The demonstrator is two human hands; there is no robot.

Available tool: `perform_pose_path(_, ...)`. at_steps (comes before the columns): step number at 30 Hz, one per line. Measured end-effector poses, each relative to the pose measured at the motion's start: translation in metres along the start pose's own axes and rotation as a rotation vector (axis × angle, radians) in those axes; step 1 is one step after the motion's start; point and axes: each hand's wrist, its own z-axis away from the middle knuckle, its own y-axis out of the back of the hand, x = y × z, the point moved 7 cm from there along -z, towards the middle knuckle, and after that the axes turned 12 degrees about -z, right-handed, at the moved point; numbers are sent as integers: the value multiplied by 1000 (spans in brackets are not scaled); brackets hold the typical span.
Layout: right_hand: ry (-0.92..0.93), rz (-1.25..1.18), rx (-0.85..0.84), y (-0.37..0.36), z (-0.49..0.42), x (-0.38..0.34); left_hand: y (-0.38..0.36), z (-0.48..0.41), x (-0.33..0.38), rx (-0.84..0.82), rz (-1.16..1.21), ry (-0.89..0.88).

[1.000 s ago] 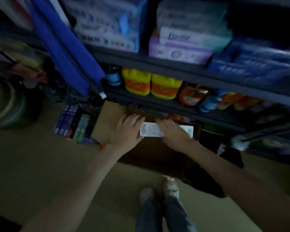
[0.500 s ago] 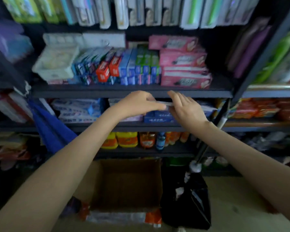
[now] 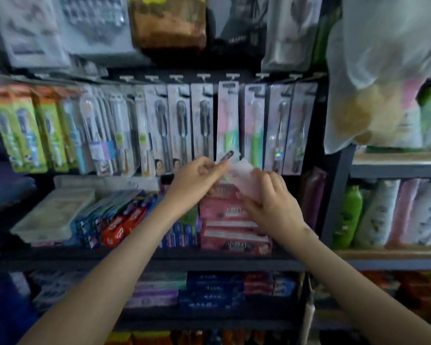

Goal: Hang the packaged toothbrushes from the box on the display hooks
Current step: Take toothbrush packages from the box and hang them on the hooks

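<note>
the packaged toothbrush (image 3: 241, 171), a pale pink blurred pack, is held in the air between both hands, just below the row of hanging packs (image 3: 179, 125) and in front of the pink-and-green pack (image 3: 228, 120) near the middle of the row. its upper end, with a dark spot, points up and to the left towards that row; the blur keeps its print from being read. the right hand (image 3: 271, 197) grips the lower end, with the fingers curled round the pack and the thumb on the near side. the left hand (image 3: 197, 174) pinches the upper end between thumb and forefinger, the other fingers folded in. the pack does not touch any of the display hooks (image 3: 205, 76), which run in a line of pale tabs along the dark rail above the hanging packs. the box is not in view. behind and below the hands stands a stack of pink boxes (image 3: 232, 220) on a dark shelf (image 3: 209, 263), with toothpaste cartons (image 3: 117, 220) leaning just to its left and clear plastic containers (image 3: 52, 215) further left. to the right, past a dark upright, a white plastic bag (image 3: 383, 70) hangs high, and a green bottle (image 3: 347, 215) stands beside pale refill pouches on the neighbouring shelf.
</note>
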Motion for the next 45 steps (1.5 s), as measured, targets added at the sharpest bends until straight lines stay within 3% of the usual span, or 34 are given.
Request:
perform_pose_path(4, -251, -138, 60, 20, -53, 31, 25, -47, 20, 267, -319, -206)
perform_pose_path(7, -350, -142, 42, 26, -88, 49, 19, -84, 29, 347, -587, -323)
perform_pose_path(10, -431, -150, 32, 23, -109, 65, 17, -109, 32, 400, -655, -352)
perform_pose_path(19, -398, -31, 5, 15, -147, 67, 4, -152, 22, 187, -715, -353)
perform_pose_path(34, -421, -13, 13, 2, -165, 71, 7, -166, 25, 205, -832, -357)
perform_pose_path(45, -512, -103, 129, -8, -152, 74, 4, -162, 28, 241, -827, -338)
